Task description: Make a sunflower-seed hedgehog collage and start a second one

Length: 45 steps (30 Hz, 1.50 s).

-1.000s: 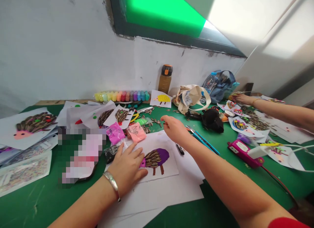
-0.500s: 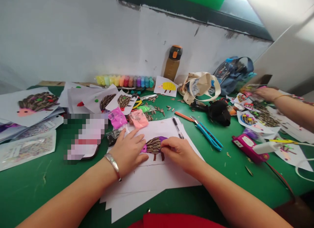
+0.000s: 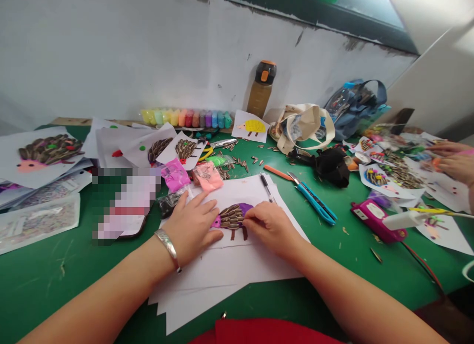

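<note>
Flanking purple hedgehog (seeds overlapping, brown legs): left hand spread flat, right hand pinched narrow, contents unclear.

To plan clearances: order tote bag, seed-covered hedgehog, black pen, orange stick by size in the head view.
Tote bag
Seed-covered hedgehog (partly hidden)
Black pen and orange stick: too alike to rank

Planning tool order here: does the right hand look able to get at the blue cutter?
Probably yes: the blue cutter lies uncovered just beyond the right hand, and nothing stands between them.
</note>
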Available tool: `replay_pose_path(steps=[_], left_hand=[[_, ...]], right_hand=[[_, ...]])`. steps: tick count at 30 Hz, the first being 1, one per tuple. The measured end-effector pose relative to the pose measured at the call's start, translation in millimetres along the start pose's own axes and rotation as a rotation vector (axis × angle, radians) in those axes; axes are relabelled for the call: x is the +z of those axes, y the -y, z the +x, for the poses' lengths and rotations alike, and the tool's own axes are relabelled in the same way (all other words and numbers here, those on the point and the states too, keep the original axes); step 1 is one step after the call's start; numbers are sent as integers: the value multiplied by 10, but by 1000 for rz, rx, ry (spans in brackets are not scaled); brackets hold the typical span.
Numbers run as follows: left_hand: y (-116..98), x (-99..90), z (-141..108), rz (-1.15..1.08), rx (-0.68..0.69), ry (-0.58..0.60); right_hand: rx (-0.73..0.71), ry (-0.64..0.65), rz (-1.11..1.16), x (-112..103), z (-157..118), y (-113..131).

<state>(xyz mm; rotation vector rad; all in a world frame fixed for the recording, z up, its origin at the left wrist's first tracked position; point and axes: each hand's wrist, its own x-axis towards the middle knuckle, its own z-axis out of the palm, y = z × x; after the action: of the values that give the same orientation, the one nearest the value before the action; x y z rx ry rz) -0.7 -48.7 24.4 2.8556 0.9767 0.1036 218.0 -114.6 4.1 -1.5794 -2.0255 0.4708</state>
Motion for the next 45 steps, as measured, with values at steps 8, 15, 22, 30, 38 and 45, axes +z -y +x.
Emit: replay_pose_path(steps=[8,15,22,30,38,45], left_hand=[[17,26,-10,-27,10,-35],[11,14,-5,-3,-2,-5],[7,7,13,6,-5,9],[6,-16,24,10,-6,38],[10,-16,22,7,-1,38],[2,-21,26,11,-8,54]], right_hand=[[-27,-60,-29,116,-44,-3],[-28,-22,4,144,-42,17],[-35,-20,-28,138,-51,12],[-35,8,-92,-42,-62,24],[-77,61,-95,20,-45,-55],[-90,64,-56,67,-52,-45]])
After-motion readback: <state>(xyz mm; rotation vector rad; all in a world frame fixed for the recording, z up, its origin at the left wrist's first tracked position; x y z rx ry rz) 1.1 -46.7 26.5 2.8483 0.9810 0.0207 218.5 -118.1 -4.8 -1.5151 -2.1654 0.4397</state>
